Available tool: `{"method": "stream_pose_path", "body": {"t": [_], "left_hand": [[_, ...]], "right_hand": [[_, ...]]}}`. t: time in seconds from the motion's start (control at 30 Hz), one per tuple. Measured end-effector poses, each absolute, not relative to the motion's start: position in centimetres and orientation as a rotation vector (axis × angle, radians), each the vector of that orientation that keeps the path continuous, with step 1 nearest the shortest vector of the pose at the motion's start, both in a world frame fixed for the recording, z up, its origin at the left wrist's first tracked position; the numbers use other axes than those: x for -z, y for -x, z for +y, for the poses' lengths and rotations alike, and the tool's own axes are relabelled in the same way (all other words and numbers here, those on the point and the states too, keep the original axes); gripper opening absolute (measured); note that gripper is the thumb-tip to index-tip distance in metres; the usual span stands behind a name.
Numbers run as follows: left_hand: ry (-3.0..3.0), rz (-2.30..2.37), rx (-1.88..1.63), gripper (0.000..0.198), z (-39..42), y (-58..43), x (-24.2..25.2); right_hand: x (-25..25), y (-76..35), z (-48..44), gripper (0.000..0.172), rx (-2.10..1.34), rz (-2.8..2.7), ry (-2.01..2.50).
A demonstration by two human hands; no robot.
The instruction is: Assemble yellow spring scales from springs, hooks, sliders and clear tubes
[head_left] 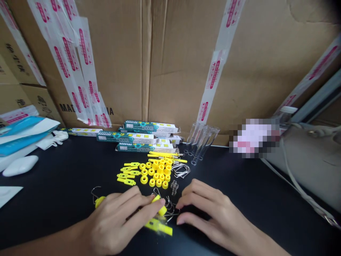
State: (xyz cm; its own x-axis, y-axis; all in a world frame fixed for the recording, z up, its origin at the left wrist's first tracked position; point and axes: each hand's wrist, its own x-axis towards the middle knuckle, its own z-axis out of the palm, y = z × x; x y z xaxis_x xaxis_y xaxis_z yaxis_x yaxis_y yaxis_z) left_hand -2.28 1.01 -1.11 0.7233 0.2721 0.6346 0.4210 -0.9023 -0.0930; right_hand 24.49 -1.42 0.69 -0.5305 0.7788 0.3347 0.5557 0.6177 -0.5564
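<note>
My left hand [117, 220] is closed on a small yellow plastic cap [162, 210] near the front of the dark table. Just below its fingers lies a yellow slotted plastic piece [160, 226], blurred, with something clear around it. Bent metal wire hooks [169, 206] sit between the two hands, partly hidden. Beside them is my right hand [205, 213], thumb and forefinger apart, fingertips close to a wire end; whether they touch it is unclear. Another yellow piece with a wire hook [99, 202] shows behind my left hand.
Beyond my hands lie several yellow rings and caps [159, 182], flat yellow slotted pieces [126, 181], bent metal wires [182, 171] and small springs [174, 187]. Farther back are printed cartons [135, 147] and clear tubes [202, 142]. A cardboard box [181, 71] walls the rear.
</note>
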Motion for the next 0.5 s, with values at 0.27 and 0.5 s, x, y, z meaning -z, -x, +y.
{"method": "stream_pose_path", "body": {"t": [0.27,0.5], "left_hand": [[2.632,-0.607,0.999,0.025,1.8,2.1,1.3],[2.759,-0.62,1.062,0.021,1.7,2.1,0.5]], "right_hand": [[-0.6,-24.6,-1.3,0.013,-0.157,-2.576,1.026],[0.3,-24.5,-1.3,0.02,0.009,-2.619,1.026]]}}
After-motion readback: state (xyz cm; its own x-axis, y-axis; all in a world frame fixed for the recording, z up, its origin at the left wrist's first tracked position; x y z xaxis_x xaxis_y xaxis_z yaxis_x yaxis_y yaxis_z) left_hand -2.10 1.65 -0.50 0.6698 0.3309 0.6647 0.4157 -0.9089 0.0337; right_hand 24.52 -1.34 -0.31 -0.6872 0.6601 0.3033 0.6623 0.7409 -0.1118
